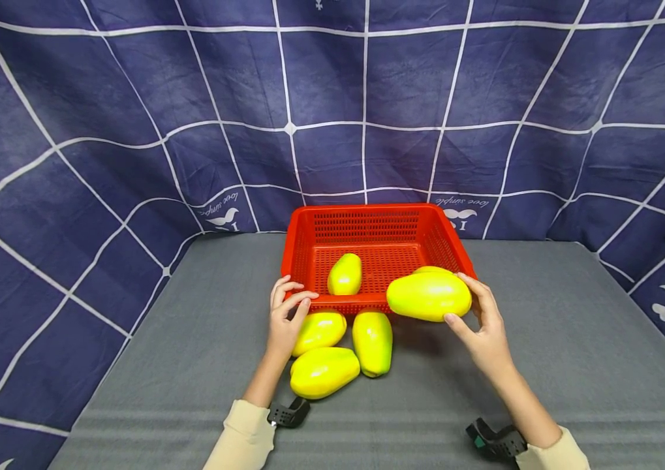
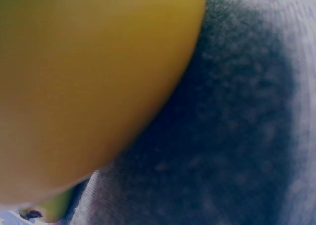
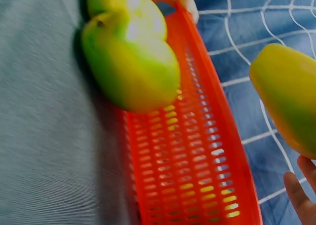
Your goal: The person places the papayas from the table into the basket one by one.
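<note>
My right hand (image 1: 487,333) holds a yellow papaya (image 1: 429,296) by its right end, raised over the front right rim of a red plastic basket (image 1: 367,209). The same papaya (image 3: 289,99) shows in the right wrist view with fingertips at its lower end. At the basket's front left corner, my left hand (image 1: 283,323) grips the rim. Inside lies one papaya (image 1: 344,274); another papaya (image 1: 432,269) is mostly hidden behind the held one. Outside, before the basket, lie three more: a papaya (image 1: 322,331) by my left hand, a greenish papaya (image 1: 373,344) and a nearer papaya (image 1: 325,373).
A grey cloth (image 1: 426,398) covers the table under everything. Behind and at the sides hangs a dark blue curtain (image 1: 326,78) with white grid lines, close to the basket's back. One large papaya surface (image 2: 89,82) fills much of the left wrist view.
</note>
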`<state>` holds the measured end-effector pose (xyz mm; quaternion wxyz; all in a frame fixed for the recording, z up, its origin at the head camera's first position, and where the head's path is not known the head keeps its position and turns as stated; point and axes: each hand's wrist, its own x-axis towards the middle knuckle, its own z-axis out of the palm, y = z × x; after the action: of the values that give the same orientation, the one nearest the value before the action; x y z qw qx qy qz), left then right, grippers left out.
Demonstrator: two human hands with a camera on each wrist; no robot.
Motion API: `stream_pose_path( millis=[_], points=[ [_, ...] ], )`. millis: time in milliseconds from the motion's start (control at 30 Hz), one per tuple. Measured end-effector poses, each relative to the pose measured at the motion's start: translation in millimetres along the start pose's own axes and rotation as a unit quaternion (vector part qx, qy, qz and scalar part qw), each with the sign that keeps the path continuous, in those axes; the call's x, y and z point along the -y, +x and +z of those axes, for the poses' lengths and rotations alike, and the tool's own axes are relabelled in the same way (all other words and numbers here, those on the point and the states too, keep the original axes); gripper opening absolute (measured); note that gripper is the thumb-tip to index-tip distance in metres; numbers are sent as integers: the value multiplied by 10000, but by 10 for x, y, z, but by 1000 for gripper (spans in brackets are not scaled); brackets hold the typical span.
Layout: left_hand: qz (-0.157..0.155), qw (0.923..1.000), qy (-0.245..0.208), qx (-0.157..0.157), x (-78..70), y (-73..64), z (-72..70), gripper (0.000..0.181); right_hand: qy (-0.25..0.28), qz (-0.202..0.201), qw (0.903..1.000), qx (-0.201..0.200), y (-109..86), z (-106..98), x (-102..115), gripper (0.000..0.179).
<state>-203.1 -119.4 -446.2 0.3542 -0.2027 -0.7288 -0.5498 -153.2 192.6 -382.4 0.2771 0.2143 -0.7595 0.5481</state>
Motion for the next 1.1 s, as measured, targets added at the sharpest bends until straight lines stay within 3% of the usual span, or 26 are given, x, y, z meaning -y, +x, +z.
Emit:
stream_pose_path(
  millis=[167, 300, 500, 933, 1100],
  points=[
    [25, 10000, 30, 16, -116, 27, -1, 16, -496, 482, 9971, -308, 140, -8, -25, 65],
    [-48, 10000, 29, 72, -291, 66, -17, 12, -1133, 748, 9907, -124, 219, 9, -42, 64],
    [95, 9999, -67, 14, -270, 71, -8, 12, -1920, 802, 9777, 289, 274, 63, -123, 65],
    [152, 9999, -47, 1, -332, 107, -21, 13, -2507, 816, 9639, 363, 375, 170, -259, 61],
    [167, 9999, -21, -1, -323, 94, -21, 13, -2979, 695, 9498, 650, 362, 233, -369, 62]
  ],
)
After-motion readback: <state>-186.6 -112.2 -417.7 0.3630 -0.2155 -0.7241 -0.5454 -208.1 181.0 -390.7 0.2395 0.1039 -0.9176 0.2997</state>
